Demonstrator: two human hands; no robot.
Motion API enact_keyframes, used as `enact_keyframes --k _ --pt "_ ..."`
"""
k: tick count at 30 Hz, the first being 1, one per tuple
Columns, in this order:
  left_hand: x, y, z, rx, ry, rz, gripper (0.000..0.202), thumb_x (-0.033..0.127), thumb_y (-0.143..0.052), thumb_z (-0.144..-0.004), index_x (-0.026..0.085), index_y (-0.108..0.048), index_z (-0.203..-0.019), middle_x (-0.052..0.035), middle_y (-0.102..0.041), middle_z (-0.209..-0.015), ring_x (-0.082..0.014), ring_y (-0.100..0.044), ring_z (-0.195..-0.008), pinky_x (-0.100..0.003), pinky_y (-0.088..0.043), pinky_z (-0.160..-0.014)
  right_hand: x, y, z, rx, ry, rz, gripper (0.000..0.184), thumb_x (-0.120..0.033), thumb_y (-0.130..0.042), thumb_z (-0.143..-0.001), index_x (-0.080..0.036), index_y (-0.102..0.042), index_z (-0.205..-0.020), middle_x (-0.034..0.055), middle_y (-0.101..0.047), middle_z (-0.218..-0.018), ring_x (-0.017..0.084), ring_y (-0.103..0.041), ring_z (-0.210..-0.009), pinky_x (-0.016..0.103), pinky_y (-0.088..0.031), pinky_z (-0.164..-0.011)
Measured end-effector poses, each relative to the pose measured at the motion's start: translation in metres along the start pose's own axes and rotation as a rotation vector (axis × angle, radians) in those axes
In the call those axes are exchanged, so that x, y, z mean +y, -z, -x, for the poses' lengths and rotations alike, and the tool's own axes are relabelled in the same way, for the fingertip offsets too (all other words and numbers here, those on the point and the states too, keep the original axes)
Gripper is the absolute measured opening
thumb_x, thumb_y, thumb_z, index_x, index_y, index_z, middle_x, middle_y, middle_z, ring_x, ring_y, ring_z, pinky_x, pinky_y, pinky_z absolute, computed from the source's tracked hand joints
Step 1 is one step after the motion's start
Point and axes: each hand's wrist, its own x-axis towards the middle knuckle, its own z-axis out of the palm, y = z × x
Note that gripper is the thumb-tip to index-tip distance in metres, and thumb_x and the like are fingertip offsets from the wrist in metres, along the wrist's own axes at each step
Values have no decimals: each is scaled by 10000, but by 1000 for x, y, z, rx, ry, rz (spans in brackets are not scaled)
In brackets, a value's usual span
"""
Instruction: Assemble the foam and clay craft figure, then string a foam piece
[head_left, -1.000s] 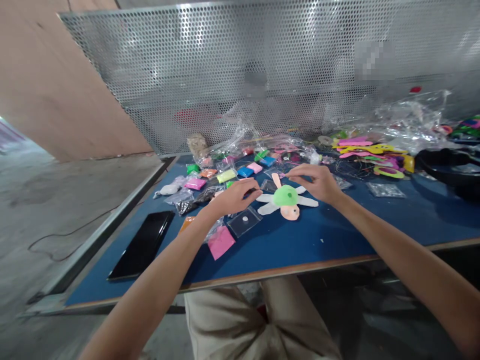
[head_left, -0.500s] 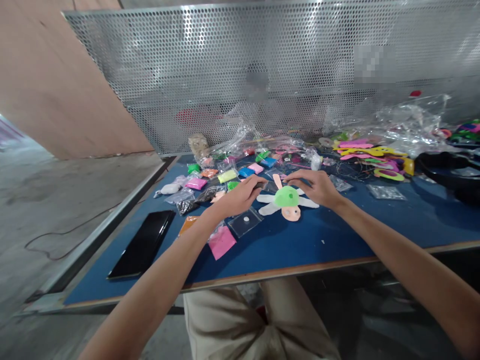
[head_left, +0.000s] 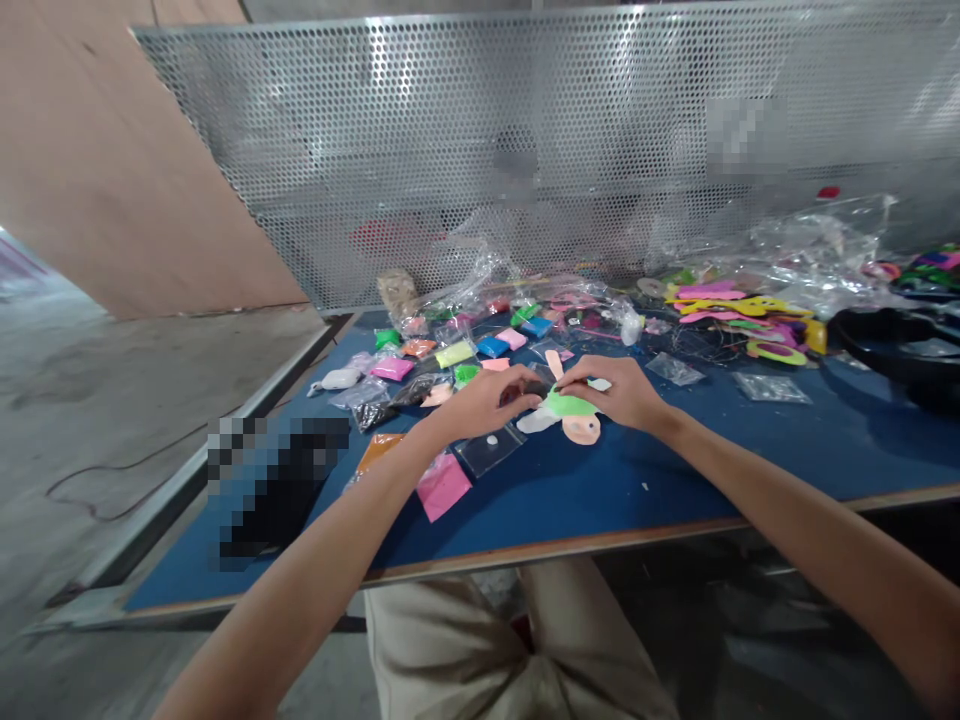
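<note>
The left grip (head_left: 487,398) is curled, thumb close to the forefinger, at the near-side edge of a small turtle-like figure (head_left: 574,405); whether anything is pinched there, I cannot tell. The right grip (head_left: 616,388) has its fingertips drawn together over the green body, and what they hold, if anything, is hidden.

Going across from the left, an orange packet (head_left: 380,449) and a pink packet (head_left: 442,487) lie beside the left forearm, so a low sweep of that arm could drag them along. Next to them is a clear bag (head_left: 486,456) with a white bit in it, just below the left fingers; a dropping wrist could shove it.

The figure lies flat on the blue surface (head_left: 570,500) between the hands. Its white flippers look thin, and pulling one while the other hand presses could bend or detach it. If the green body is soft, hard fingertips could dent it. Right of the peach head, a tiny white scrap (head_left: 645,486) could be brushed away by the right forearm.
</note>
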Motion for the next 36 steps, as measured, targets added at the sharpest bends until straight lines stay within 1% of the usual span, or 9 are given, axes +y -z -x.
enact_keyframes --k 3,10,16,19,22,25,28,31,36 --pt "2 -1 -1 -16 -17 -16 397 498 -465 -964 208 -559 -1219 -17 -645 -763 -147 -571 -628 -254 -385 -581 0 -3 -1 -2 85 50 137 -325 -606 -930 -258 -722 -959 19 -748 -915 171 -681 -848 294 -530 -756" --pt "7 -4 -2 -17 -60 -52 398 523 -500 -935 187 -624 -1109 -32 -645 -770 -152 -569 -655 -260 -401 -616 5 -9 0 -15 241 181 142 -301 -582 -949 -260 -711 -993 22 -743 -928 169 -670 -877 315 -526 -817" --pt "8 -6 -3 -28 -72 24 406 508 -437 -967 181 -678 -945 -30 -670 -757 -134 -571 -643 -245 -400 -598 1 -10 3 -106 364 278 157 -245 -544 -967 -254 -680 -1044 9 -742 -958 167 -659 -881 341 -498 -829" --pt "9 -4 -3 -32 -111 19 405 485 -433 -975 191 -703 -902 -35 -689 -784 -137 -592 -684 -249 -427 -636 -1 -10 3 -96 348 247 147 -256 -538 -969 -253 -671 -1031 16 -735 -945 167 -653 -872 339 -495 -844" --pt "7 1 -3 12 -137 -73 343 433 -464 -972 206 -717 -925 -39 -712 -828 -158 -623 -765 -277 -453 -725 -2 -9 2 -39 249 202 127 -256 -526 -967 -245 -647 -1003 35 -714 -903 176 -644 -857 328 -505 -817" --pt "-1 7 -3 77 -134 -194 265 378 -498 -959 232 -707 -1032 -36 -727 -961 -182 -641 -872 -310 -462 -797 -2 -7 1 63 91 172 117 -251 -501 -968 -239 -617 -982 42 -694 -890 174 -644 -817 303 -516 -745" --pt "-11 11 0 116 -81 -218 292 361 -484 -963 241 -661 -1162 -46 -707 -1086 -177 -647 -894 -299 -482 -766 -1 -5 2 137 -1 184 103 -270 -527 -951 -246 -626 -960 36 -704 -912 177 -663 -816 291 -529 -728" --pt "-17 11 1 110 -64 -222 308 358 -464 -969 234 -656 -1175 -55 -703 -1097 -173 -648 -882 -292 -495 -747 0 -3 2 153 -8 167 114 -275 -547 -938 -259 -653 -975 29 -721 -954 184 -684 -864 294 -549 -751" --pt "-17 9 0 72 -106 -212 311 353 -455 -972 225 -671 -1156 -59 -716 -1036 -171 -648 -859 -306 -496 -772 8 2 0 139 40 89 252 -244 -482 -968 -282 -658 -1145 37 -723 -1011 173 -694 -886 322 -569 -783"
